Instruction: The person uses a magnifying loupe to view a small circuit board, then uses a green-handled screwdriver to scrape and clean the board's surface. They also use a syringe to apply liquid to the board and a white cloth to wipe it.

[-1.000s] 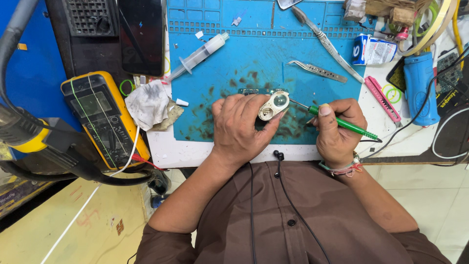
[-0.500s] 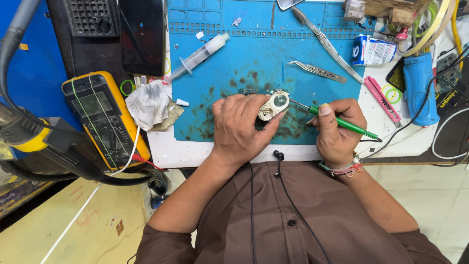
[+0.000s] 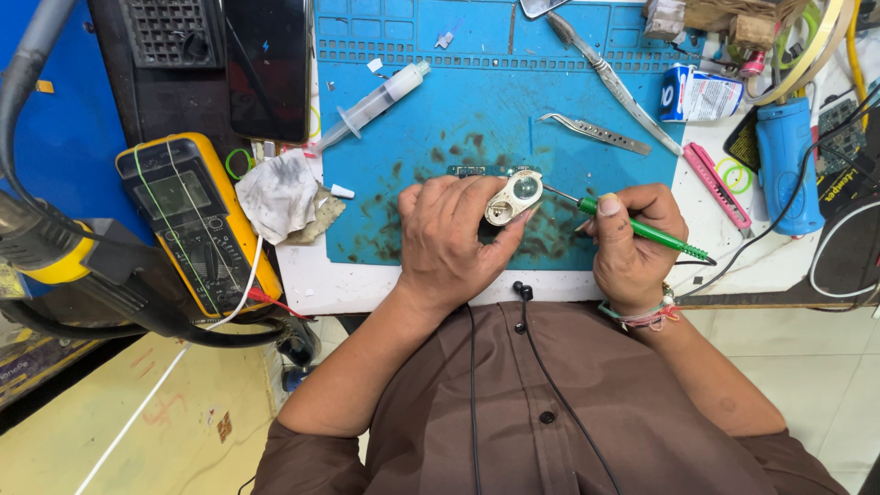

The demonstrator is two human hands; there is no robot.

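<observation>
Left hand (image 3: 449, 240) pinches a small white casing (image 3: 511, 198), light and likely fragile, best held by its edges; right hand (image 3: 632, 240) is closed around a green screwdriver (image 3: 642, 229).

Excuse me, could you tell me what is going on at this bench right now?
A person at a blue work mat holds a small whitish device with a round lens in the left hand. The right hand grips a green-handled tool, its thin metal tip touching the device. A narrow circuit board lies just beyond the hands. Tweezers, a syringe and a yellow multimeter lie unused nearby.
</observation>
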